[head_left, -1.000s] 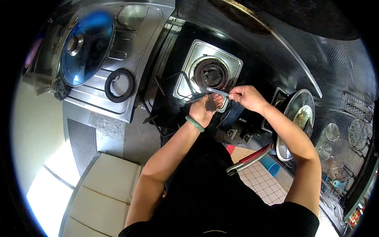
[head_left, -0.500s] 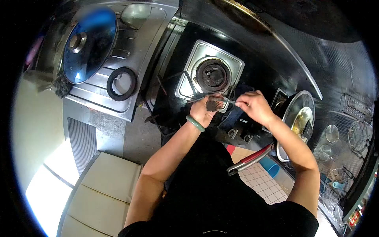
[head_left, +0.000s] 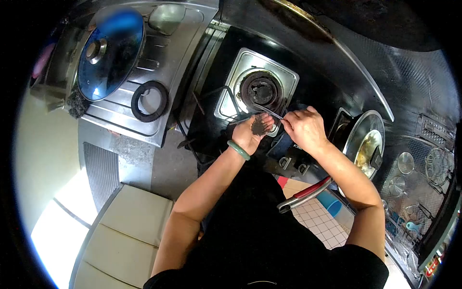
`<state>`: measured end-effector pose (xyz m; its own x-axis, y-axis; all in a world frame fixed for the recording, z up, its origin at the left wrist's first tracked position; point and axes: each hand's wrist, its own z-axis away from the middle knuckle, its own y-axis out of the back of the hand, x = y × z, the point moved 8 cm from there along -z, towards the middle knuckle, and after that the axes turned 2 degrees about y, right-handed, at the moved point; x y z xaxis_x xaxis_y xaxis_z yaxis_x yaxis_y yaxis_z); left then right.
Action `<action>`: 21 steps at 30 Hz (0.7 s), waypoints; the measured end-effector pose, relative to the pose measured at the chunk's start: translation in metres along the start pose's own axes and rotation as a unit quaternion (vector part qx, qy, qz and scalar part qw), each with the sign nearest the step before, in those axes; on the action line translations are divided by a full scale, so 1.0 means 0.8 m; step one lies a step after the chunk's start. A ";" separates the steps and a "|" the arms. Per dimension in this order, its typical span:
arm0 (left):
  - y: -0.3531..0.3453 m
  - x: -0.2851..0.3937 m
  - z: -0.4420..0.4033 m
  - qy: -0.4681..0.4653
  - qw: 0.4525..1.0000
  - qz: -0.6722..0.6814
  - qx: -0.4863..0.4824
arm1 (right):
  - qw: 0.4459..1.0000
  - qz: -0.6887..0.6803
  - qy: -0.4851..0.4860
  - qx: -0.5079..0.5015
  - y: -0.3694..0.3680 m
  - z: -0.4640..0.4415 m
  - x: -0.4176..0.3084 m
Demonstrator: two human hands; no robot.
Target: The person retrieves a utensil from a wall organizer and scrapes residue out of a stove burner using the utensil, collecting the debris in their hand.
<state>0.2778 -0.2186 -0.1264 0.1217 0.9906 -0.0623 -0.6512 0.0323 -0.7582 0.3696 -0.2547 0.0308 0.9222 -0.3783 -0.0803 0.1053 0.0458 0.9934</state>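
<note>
At the black stovetop [head_left: 310, 84], tiled floor [head_left: 317, 219] below, my open-fingered left hand [head_left: 248, 135] holds dark grit [head_left: 259, 127]; my right hand [head_left: 306, 128] pinches a thin blade [head_left: 267, 111].

Around burner [head_left: 262, 89], 12 up-view | 2: I've bare hob [head_left: 315, 77] to pass over, bounded by curved rim [head_left: 362, 70] | 9: rack bars [head_left: 230, 90] block me | 4: right hand [head_left: 305, 127], thin metal tool [head_left: 270, 111], then lidded pan [head_left: 366, 137] | 5: pan's red handle [head_left: 313, 188] juts | 6–7: left hand [head_left: 251, 135]
</note>
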 end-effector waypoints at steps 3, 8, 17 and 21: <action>0.001 -0.002 -0.002 0.003 1.000 -0.004 -0.004 | 1.000 0.009 -0.003 -0.009 -0.004 -0.003 -0.008; 0.003 0.000 -0.003 -0.008 1.000 0.009 -0.015 | 0.996 0.002 -0.025 -0.083 -0.033 -0.007 -0.008; 0.006 0.001 -0.007 -0.057 0.996 -0.060 -0.038 | 0.932 -0.263 -0.163 -0.190 -0.094 0.010 0.038; 0.001 0.006 -0.001 -0.089 0.991 -0.095 -0.044 | 0.876 -0.364 -0.219 -0.226 -0.100 0.011 0.039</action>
<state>0.2784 -0.2135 -0.1275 0.0967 0.9759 0.1957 -0.5610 0.2159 -0.7992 0.3865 -0.2781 -0.0507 0.3277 -0.7737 -0.5423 0.8352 -0.0310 0.5490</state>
